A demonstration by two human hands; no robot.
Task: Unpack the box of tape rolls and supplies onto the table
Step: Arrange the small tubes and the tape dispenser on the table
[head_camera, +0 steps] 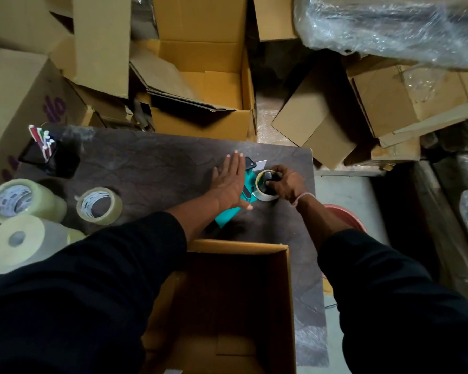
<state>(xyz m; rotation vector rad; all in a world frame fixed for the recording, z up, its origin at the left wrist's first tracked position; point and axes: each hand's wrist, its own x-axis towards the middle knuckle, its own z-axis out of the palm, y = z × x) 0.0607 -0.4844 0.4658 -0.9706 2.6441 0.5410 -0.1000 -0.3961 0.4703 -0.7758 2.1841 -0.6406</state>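
A teal tape dispenser (pixel 229 215) lies on the dark table (pixel 152 171). My left hand (pixel 229 183) presses flat on it, fingers spread. My right hand (pixel 285 183) grips the tape roll (pixel 262 195) mounted on the dispenser, fingers curled around its core. The open cardboard box (pixel 284 292) stands at the table's near edge between my arms; its inside is dark. At the left of the table sit a clear tape roll (pixel 99 202), a stack of clear rolls (pixel 25 199) and a large pale roll (pixel 16 240).
A black pen holder (pixel 52 155) with several pens stands at the table's far left. Open and flattened cardboard boxes (pixel 200 76) crowd the floor beyond the table. Plastic-wrapped goods (pixel 389 25) lie at the top right. A red bucket (pixel 343 214) sits by the table's right edge.
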